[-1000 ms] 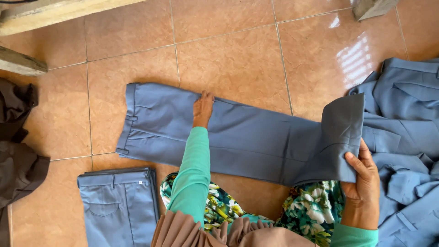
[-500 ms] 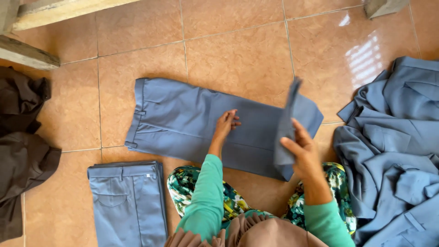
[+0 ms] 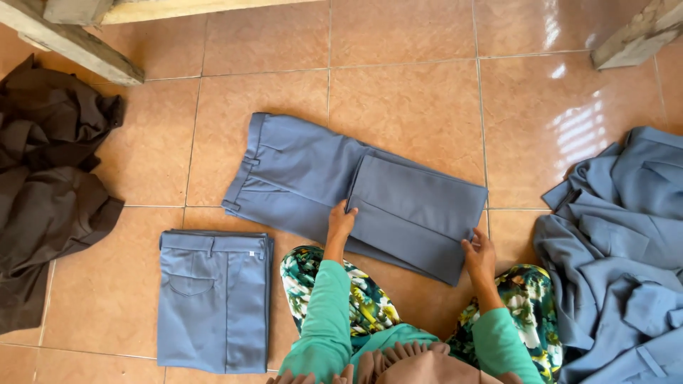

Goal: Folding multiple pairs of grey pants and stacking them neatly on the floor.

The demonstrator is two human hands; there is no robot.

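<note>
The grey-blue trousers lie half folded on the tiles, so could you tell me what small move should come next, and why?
Probably fold the doubled leg end over toward the waistband. On the trousers the leg section lies flat on the upper part, with the left hand on its inner edge and the right hand at the fold. The folded pair nearby is more compact.

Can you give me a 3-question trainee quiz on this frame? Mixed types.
1. True or false: the left hand rests on the blue-grey trousers spread on the tiled floor.
2. What lies at the scene's left edge? A) brown garments B) a red towel C) a cardboard box
3. Fill in: the right hand touches the ____ leg section.

Key: 1 true. 2 A, the brown garments. 3 folded-over.
</note>
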